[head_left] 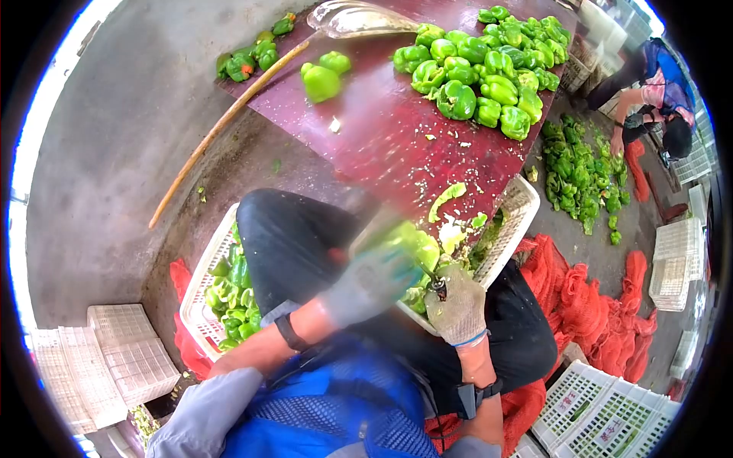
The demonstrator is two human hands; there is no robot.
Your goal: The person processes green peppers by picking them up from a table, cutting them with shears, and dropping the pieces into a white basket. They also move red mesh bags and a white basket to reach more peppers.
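My left hand, in a pale glove with teal fingertips, is smeared by motion. Its fingers lie against a light green bell pepper, which appears to be in its grip. Close beside it, my right hand, in a whitish knitted glove, is closed around a small knife with a dark handle. The thin blade points toward the pepper. Under both hands stands a white plastic basket with green pepper pieces inside. A curved green strip of pepper lies on the dark red tabletop just beyond.
Whole green peppers are heaped on the table. A wooden-handled shovel lies across its left corner. Another basket of peppers stands left of my knee. Red mesh bags spread at right. A co-worker bends near floor peppers.
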